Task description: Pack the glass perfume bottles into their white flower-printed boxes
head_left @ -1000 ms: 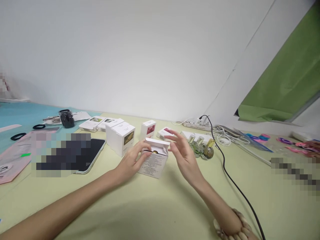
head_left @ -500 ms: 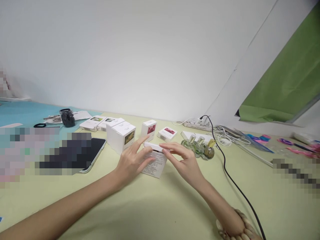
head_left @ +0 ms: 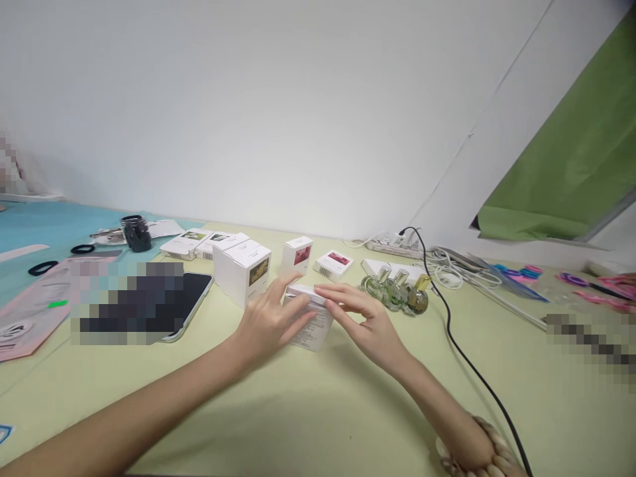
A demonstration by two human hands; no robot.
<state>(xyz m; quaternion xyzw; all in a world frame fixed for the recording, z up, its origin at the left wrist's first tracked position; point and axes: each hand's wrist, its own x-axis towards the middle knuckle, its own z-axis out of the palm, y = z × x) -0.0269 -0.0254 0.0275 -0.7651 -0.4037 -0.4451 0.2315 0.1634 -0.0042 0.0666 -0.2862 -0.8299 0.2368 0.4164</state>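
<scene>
A small white carton [head_left: 314, 331] with fine print on its near side stands between my hands at the middle of the table. My left hand [head_left: 271, 315] grips it from the left, thumb and finger at the lid's near edge. From the right, my right hand [head_left: 365, 318] pinches the lid's right end with thumb and fingertips. Just behind are more white cartons: a pair standing close together [head_left: 243, 268], an upright one with a red picture [head_left: 297, 255], and one lying flat [head_left: 334, 264]. The carton's far side is hidden.
Three round glass bottles [head_left: 396, 295] lie at right, near a black cable [head_left: 450, 331] that runs to a power strip [head_left: 392, 246]. A phone or tablet [head_left: 191, 298] lies at left, with a dark jar [head_left: 136, 235] behind. Scissors [head_left: 586, 285] lie far right.
The dark gap under the carton's lid has closed, and the lid now sits down on the box. My left thumb has moved right along its edge.
</scene>
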